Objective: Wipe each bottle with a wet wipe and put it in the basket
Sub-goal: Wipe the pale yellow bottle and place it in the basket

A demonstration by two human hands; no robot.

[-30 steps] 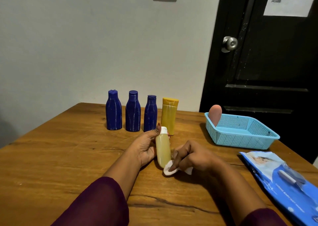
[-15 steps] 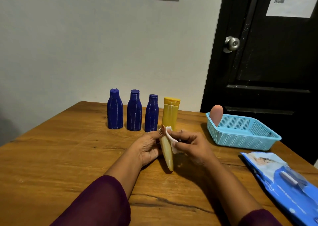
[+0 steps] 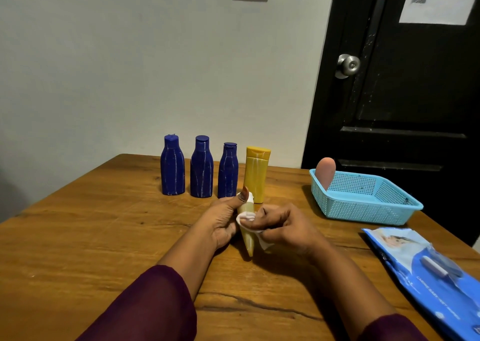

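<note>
- Head view, hands. The left hand grasps the small pale-yellow bottle from its left side, with the thumb lying up along the neck. The right hand pinches a white wet wipe and presses it against the bottle's upper body. Neither hand is free.
- Head view, location. The bottle sits between the two hands, low over the wooden table. Whether its lower end touches the tabletop cannot be told.
- Head view, orientation. The long axis stands steep and slightly tilted. The white cap end points up and away, beside the left thumb tip. The base points down and towards the person, below the right hand's fingers.
- Head view, handling (judgement). The bottle looks like small plastic, so it is probably light, with walls that give a little under pressure. Once damp, it is likely slippery. The neck and shoulder offer the surest hold and leave the body open to the wipe.
- Head view, surroundings. Just beyond the left hand stand three blue bottles and a yellow bottle, upright in a row. Well to the right of the right hand, the basket holds one pink bottle, which leans in its far-left corner. A pack of wipes lies beside the right forearm.
</note>
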